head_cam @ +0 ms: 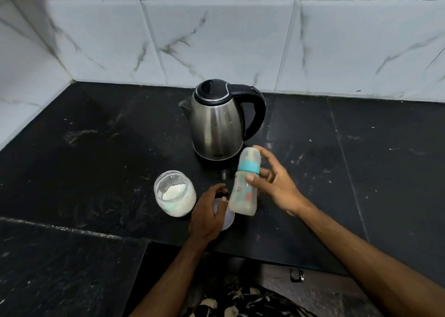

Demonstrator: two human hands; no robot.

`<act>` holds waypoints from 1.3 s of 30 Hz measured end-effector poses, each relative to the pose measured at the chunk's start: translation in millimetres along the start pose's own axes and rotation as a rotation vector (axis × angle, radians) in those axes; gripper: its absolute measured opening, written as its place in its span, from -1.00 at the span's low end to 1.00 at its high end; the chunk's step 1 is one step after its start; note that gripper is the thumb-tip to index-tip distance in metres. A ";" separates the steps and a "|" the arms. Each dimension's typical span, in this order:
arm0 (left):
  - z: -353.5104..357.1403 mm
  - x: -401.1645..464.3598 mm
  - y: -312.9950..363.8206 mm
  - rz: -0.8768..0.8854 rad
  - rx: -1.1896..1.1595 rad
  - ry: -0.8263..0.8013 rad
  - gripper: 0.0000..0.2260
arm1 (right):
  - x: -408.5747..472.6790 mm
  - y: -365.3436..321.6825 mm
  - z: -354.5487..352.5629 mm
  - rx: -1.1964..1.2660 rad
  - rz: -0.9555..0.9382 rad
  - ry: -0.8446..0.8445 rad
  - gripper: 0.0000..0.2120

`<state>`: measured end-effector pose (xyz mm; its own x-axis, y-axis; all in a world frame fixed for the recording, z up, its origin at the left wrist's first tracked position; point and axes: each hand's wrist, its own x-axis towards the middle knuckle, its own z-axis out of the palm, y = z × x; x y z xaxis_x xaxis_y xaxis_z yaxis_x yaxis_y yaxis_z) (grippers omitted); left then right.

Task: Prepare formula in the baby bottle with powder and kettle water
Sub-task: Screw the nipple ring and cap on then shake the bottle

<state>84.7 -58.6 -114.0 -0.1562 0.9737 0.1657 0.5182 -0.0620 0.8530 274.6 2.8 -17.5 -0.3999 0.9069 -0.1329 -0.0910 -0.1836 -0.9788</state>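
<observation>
A stainless steel kettle [216, 124] with a black lid and handle stands on the black counter [96, 148], its spout pointing left. In front of it, my right hand [277, 184] grips a clear baby bottle [243, 196] with a teal ring and a clear cap. The bottle is tilted slightly, with my thumb on its front and my fingers behind. An open glass jar [174, 194] holding white powder sits to the left. My left hand [207, 215] holds a pale round lid [228, 218] low on the counter between the jar and the bottle.
White marble-patterned tiles [216, 40] line the wall behind the counter and on the left. The counter's front edge steps back near my body, with a lower ledge [60, 268] at the left. A small dark spot [224, 173] lies in front of the kettle.
</observation>
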 end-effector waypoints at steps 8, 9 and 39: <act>-0.9 -1.3 1.7 0.003 0.001 0.002 -0.64 | 14.0 -3.2 0.6 0.246 -0.082 0.193 -0.34; -0.6 -0.9 0.1 0.004 -0.002 -0.005 -0.63 | 7.6 -1.2 4.0 0.133 -0.046 0.086 -0.32; -0.5 -1.8 3.3 -0.004 0.001 0.011 -0.62 | 21.1 -6.3 -7.8 0.413 -0.104 0.342 -0.44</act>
<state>86.3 -60.7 -111.2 -0.1676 0.9715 0.1674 0.5185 -0.0576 0.8531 273.8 26.1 -15.3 -0.0565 0.9872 -0.1490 -0.4924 -0.1574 -0.8560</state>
